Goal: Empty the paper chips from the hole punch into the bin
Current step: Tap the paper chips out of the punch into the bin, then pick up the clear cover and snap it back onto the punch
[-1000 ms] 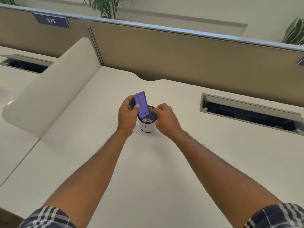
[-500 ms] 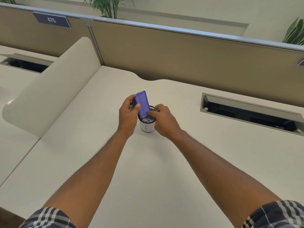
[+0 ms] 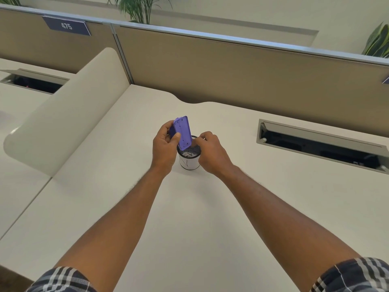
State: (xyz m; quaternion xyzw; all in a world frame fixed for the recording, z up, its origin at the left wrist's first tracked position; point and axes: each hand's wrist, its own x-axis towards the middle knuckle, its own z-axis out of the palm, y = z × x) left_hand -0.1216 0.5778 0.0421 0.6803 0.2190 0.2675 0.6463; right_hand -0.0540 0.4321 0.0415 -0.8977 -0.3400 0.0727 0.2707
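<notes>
- Bin (image 3: 189,160): small, round, white-wrapped with a dark mesh rim, standing upright on the table (image 3: 189,218). Inside, a layer of pale paper chips (image 3: 188,153) at the bottom.
- Hole punch (image 3: 182,132): purple, held on end and tilted, underside toward the camera, its lower end just inside the bin's rim on the left side.
- Left hand (image 3: 164,149): just left of the bin, fingers closed around the hole punch, thumb across its face.
- Right hand (image 3: 210,152): just right of the bin, fingers curled at the rim near the hole punch's lower end; whether they pinch anything, cannot tell.
- Table: cream, plain; open cable tray (image 3: 322,144) well right of the bin.
- Behind the bin: tan partition (image 3: 242,66) with a metal top rail; blue sign (image 3: 66,25) reading 475 far left.
- Beyond the partition: green plants (image 3: 139,7).
</notes>
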